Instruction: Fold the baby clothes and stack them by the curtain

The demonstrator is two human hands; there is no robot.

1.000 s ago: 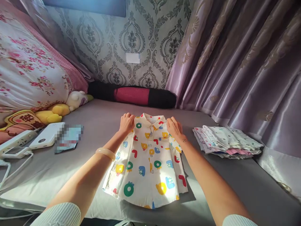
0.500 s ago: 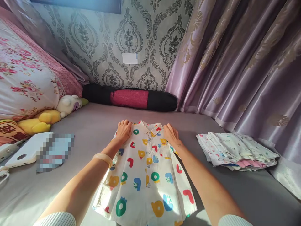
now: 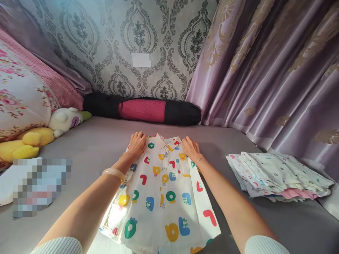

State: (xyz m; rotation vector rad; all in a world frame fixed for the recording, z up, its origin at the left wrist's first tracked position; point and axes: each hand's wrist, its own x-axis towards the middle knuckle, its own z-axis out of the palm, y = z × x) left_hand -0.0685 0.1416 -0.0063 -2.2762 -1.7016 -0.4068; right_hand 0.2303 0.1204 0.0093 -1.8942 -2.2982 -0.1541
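A white child's shirt [image 3: 164, 190] with coloured letter prints lies front up on the grey bed sheet, collar away from me and buttons done up. My left hand [image 3: 137, 144] grips its left shoulder as I see it, fingers curled over the edge. At the opposite shoulder, just beside the collar, my right hand [image 3: 191, 148] is closed on the fabric. Both sleeves hang down along the shirt's sides; my left forearm partly covers one. The fingertips of both hands are hidden in or under the cloth. Sunlight falls on the lower left of the shirt.
A stack of folded clothes [image 3: 280, 174] sits at right near the purple curtain [image 3: 227, 81]. A black and red bolster-shaped bag [image 3: 143, 110] lies along the wall. Plush toys [image 3: 34, 139], a floral pillow [image 3: 21, 95] and a blurred flat packet [image 3: 45, 187] are at left.
My view has shifted slightly, so the surroundings sit a little differently in the picture. Both hands keep their hold on the shirt's shoulders, and the shirt lies nearly the same.
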